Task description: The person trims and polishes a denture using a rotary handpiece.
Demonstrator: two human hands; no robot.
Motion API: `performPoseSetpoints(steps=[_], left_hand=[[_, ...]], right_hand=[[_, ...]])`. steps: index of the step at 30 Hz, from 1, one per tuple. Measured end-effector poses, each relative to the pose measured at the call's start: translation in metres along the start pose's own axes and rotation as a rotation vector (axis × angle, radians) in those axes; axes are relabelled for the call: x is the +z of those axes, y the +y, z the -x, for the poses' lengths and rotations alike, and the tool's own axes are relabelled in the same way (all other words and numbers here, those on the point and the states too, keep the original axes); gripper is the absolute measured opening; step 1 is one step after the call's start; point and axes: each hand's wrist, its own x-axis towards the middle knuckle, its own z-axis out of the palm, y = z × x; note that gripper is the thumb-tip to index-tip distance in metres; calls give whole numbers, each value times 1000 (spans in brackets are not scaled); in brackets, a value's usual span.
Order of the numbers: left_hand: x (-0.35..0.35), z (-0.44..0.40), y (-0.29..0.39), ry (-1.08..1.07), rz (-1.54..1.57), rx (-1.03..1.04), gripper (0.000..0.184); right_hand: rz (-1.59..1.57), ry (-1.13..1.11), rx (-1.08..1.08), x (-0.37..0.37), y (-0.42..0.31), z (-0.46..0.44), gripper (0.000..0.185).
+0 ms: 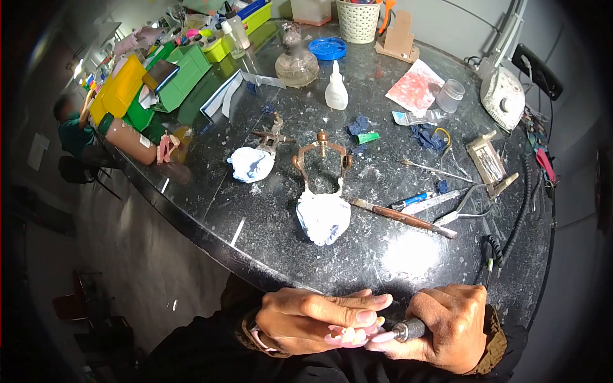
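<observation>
Close to my body, just off the table's front edge, my left hand point(306, 318) grips a pink denture point(348, 337) with pale teeth, its fingers closed over the top. My right hand point(453, 327) is wrapped round a dark metal rotary handpiece point(410, 329), whose front end points left at the denture. Whether its tip touches the denture is hidden by my fingers and thumb. Ahead of my hands, a white plaster cast point(324, 219) is attached to a brass-coloured articulator point(306, 168). Another plaster cast point(251, 165) lies beyond it to the left, joined to a metal articulator part.
Right of the casts lie a wooden-handled tool point(405, 217), a blue pen point(414, 200) and a coiled cord point(495, 249). A white control box point(503, 99), a dropper bottle point(336, 89) and green bins point(182, 78) stand farther back. Another person point(75, 131) sits far left.
</observation>
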Motion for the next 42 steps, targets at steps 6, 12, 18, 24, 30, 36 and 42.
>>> performPoseSetpoints(steps=[6, 12, 18, 24, 30, 36, 42], left_hand=[[14, 12, -13, 162, 18, 7, 18], [7, 4, -11, 70, -23, 46, 17], [4, 2, -11, 29, -42, 68, 16], [4, 1, -12, 25, -58, 74, 15], [3, 1, -13, 24, -76, 83, 14], [2, 0, -14, 8, -81, 92, 13], [2, -1, -13, -1, -90, 90, 12]], right_hand=[[-83, -14, 78, -1, -3, -2, 55], [-109, -16, 88, 3, -4, -2, 53], [-113, -15, 79, 2, -3, -2, 52], [-117, -2, 73, 2, -3, -3, 53], [-111, 7, 73, 3, 2, -2, 55], [-58, 22, 47, 5, 0, -2, 56], [-57, 33, 38, 5, -2, -3, 55]])
